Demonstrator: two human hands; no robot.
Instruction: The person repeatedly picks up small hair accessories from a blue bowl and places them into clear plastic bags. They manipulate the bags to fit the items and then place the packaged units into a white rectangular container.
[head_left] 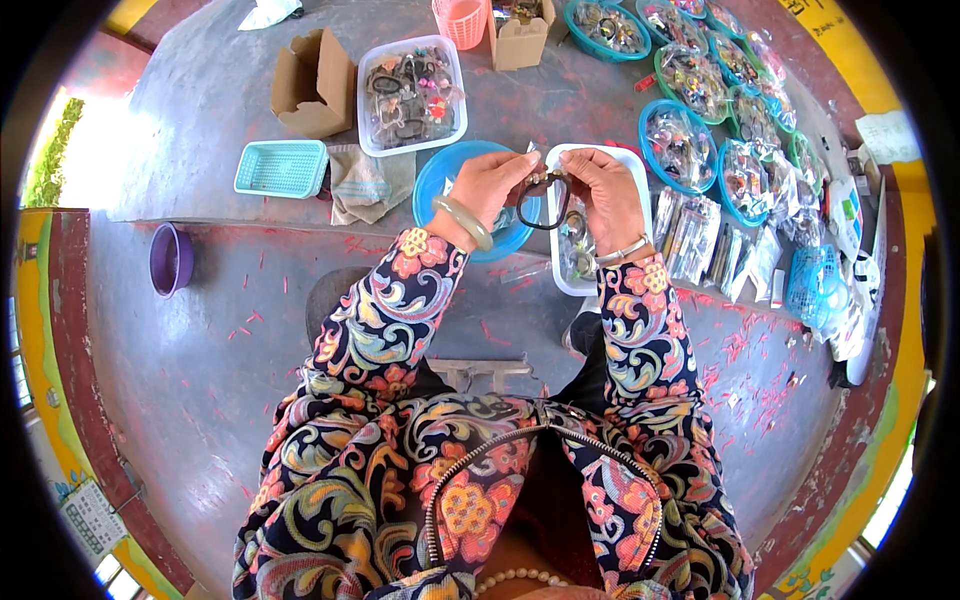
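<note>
Above the gap between a round blue basin (428, 185) and a white tray (641, 172), my two hands hold a black hair tie (543, 227) between them. Its loop hangs down, and a few small light beads show along its top. My left hand (485, 192) pinches its left side. Closed on the other side is my right hand (612, 200), thumb and fingers near the beads. The basin, under my left hand, holds items largely hidden by that hand. Beneath my right hand, the tray contains small items in clear wrapping, partly covered.
A white bin (463, 100) of hair ties stands beyond, beside a cardboard box (315, 80), a turquoise basket (282, 168) and a cloth (370, 185). Several blue baskets (680, 145) of bagged items and clear packets (690, 235) lie right. A purple bowl (170, 260) sits left.
</note>
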